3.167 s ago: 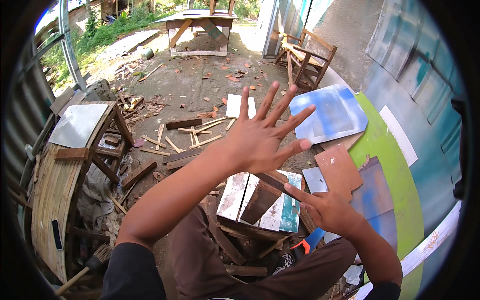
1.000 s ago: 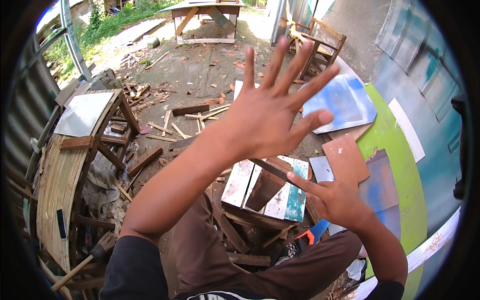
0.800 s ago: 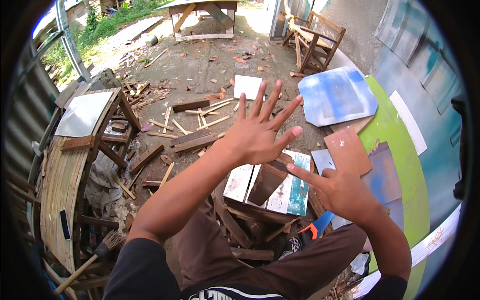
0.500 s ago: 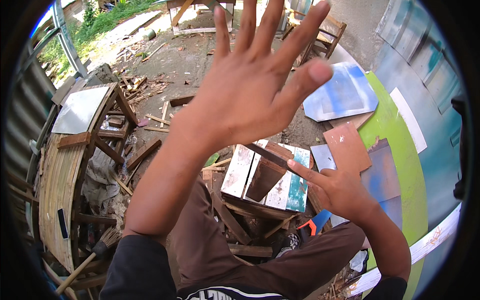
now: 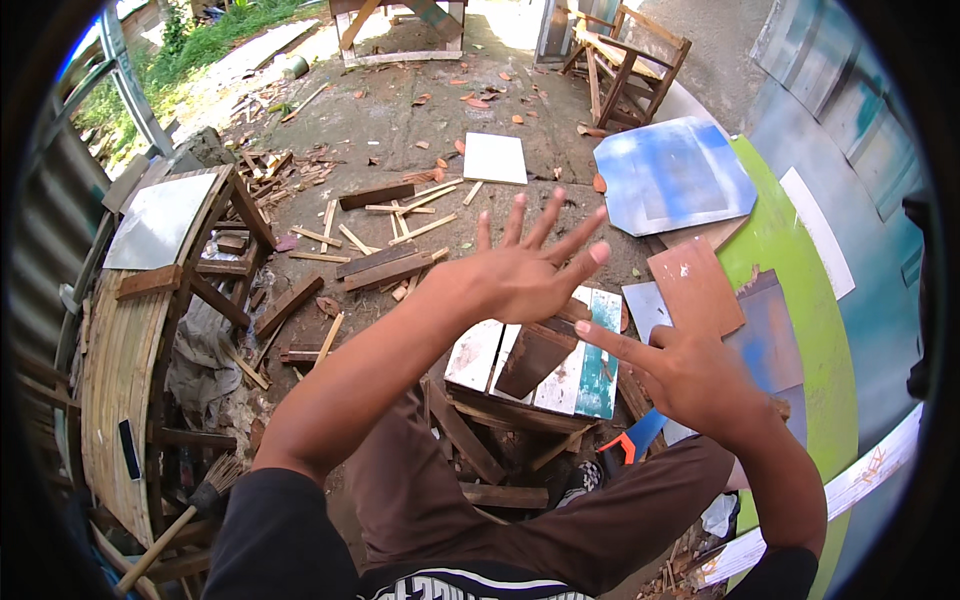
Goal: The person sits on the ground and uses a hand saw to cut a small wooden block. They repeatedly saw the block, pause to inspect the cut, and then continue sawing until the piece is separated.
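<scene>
The left hand, fingers apart, is near the wood block; the right hand points beside it, grip unclear.

Mid-frame, the left hand, its fingers slightly blurred, hides the far left part of the white-and-teal planked top; to its right, the curled fingers and palm of the right hand are turned out of sight, so any grip cannot be told, and the small brown end by its wrist shows too little to name. The upper edge crops the table; at lower centre, the trouser leg partly covers the shoe
</scene>
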Demonstrator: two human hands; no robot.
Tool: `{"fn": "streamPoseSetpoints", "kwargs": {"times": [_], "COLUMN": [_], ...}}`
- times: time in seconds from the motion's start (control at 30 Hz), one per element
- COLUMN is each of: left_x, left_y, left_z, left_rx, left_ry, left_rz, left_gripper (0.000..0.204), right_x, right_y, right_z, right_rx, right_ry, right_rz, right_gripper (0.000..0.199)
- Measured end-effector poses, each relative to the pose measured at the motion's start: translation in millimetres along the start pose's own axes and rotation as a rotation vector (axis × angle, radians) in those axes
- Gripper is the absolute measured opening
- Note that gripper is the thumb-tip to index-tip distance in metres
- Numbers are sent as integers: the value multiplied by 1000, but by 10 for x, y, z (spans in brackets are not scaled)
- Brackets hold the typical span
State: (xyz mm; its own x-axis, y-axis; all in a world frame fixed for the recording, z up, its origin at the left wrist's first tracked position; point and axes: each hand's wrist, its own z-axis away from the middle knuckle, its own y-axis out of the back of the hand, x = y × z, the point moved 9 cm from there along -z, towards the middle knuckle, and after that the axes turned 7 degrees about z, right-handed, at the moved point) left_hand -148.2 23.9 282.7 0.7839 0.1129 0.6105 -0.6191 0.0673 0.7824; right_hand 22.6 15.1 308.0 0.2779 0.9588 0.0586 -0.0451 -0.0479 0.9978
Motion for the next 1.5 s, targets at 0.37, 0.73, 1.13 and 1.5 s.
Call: {"fn": "streamPoseSetpoints", "kwargs": {"times": [0.37,0.73,1.13,1.5], "left_x": [-925,-915,-896,-857], "left_y": [-486,-1513,-1507,-1475], "left_z": [982,352,352,399], "left_rx": [1217,626,666,686], "left_ry": [-469,-330,-289,-281], "left_rz": [792,699,677,613], "left_gripper": [86,98,96,104], "right_x": [91,221,-25,0], "right_y": [-245,-151,318,23], "right_z": [19,-39,35,-6], "right_rx": [15,-252,111,87], "right_ry": [-15,-218,-80,-88], "right_rz": [-181,-520,-154,-192], "right_gripper": [77,61,66,61]}}
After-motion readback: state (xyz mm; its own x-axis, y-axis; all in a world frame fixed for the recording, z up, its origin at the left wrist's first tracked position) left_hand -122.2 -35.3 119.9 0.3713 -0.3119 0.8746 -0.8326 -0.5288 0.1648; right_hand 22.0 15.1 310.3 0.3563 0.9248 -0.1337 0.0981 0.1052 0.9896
